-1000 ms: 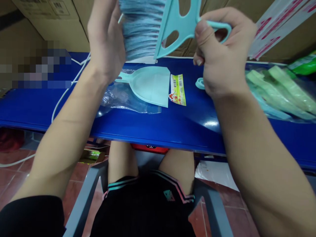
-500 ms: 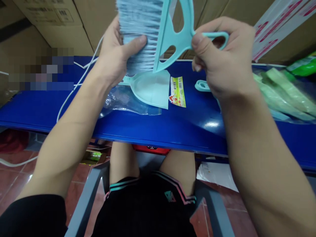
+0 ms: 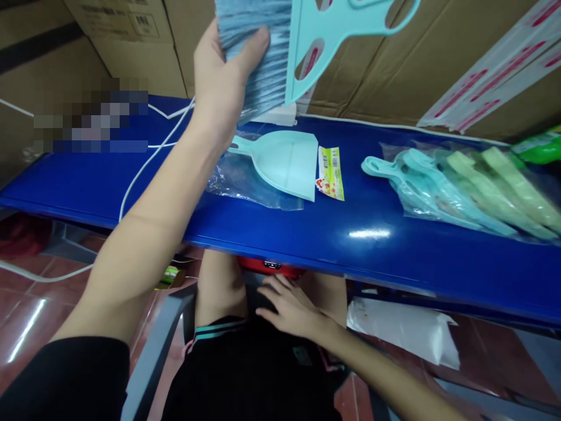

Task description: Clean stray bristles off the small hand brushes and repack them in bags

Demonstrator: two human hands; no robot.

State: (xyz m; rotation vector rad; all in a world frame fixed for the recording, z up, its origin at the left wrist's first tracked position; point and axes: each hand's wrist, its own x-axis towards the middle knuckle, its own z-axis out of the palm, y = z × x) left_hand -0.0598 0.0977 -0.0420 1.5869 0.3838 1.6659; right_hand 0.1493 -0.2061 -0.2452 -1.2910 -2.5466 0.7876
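My left hand (image 3: pixel 228 82) grips a light-blue hand brush (image 3: pixel 313 52) by its grey-blue bristles, thumb across them, raised over the back of the table. The brush's looped handle points right, and its top is cut off by the picture's edge. Down in my lap, below the table edge, my right hand (image 3: pixel 289 307) has its fingers apart and holds nothing. Under the brush a light-blue dustpan (image 3: pixel 287 161) lies on a clear plastic bag (image 3: pixel 254 187). A yellow-green printed card (image 3: pixel 331 173) lies just right of the dustpan's edge.
Several bagged brush-and-dustpan sets (image 3: pixel 464 190), blue and pale green, lie on the blue table (image 3: pixel 350 251) at right. A green package (image 3: pixel 541 146) is behind them. Cardboard boxes (image 3: pixel 372 76) stand along the back. A white cable (image 3: pixel 144 166) crosses the left side.
My right hand has let go of the brush handle and dropped to my lap. My left hand still holds the brush, now slightly higher and further right in view.
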